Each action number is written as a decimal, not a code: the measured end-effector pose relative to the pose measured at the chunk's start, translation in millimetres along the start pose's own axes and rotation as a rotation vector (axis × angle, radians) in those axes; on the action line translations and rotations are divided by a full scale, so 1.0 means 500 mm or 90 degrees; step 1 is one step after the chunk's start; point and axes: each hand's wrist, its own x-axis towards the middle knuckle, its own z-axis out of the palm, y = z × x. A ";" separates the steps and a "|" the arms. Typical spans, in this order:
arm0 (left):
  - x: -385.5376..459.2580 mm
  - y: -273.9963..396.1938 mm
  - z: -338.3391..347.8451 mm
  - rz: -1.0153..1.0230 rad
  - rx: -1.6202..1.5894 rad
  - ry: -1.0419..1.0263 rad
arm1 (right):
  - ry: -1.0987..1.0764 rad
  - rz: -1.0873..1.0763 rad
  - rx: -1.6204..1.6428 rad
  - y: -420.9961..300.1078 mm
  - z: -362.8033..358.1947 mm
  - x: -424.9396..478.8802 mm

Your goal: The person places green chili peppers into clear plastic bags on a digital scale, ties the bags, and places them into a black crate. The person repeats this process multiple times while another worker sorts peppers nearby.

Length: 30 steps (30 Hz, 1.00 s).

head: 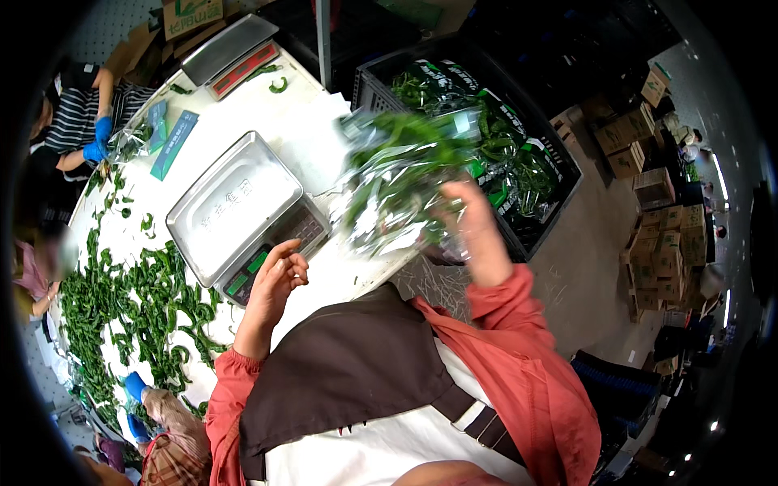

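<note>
My right hand [471, 209] grips a clear plastic bag of green peppers [398, 176], blurred, between the table and a black plastic crate. Its fingers are partly hidden by the bag. My left hand [281, 273] has its fingers loosely curled and apart, with nothing in them, beside the display of a digital scale. The scale's metal pan [234, 206] is bare. Similar bags of peppers [510, 133] lie in the black crate [556, 225]. Loose green peppers [146, 304] are spread over the white table [328, 276] to the left.
A second scale [234, 54] stands at the table's far end, near flat printed packets [174, 144]. Co-workers, some in blue gloves [100, 136], are along the left side. A metal post [324, 45] rises by the crate. Cardboard boxes [665, 249] are stacked at right.
</note>
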 end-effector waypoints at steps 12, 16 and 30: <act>-0.021 -0.047 0.024 -0.050 0.005 0.092 | 0.096 -0.586 -0.980 -0.173 -0.214 0.264; -0.038 -0.048 0.035 -0.059 0.023 0.102 | -0.072 -0.486 -0.934 -0.051 -0.260 0.328; -0.042 -0.069 0.038 -0.094 -0.017 0.124 | 0.052 -0.445 -1.102 -0.076 -0.205 0.360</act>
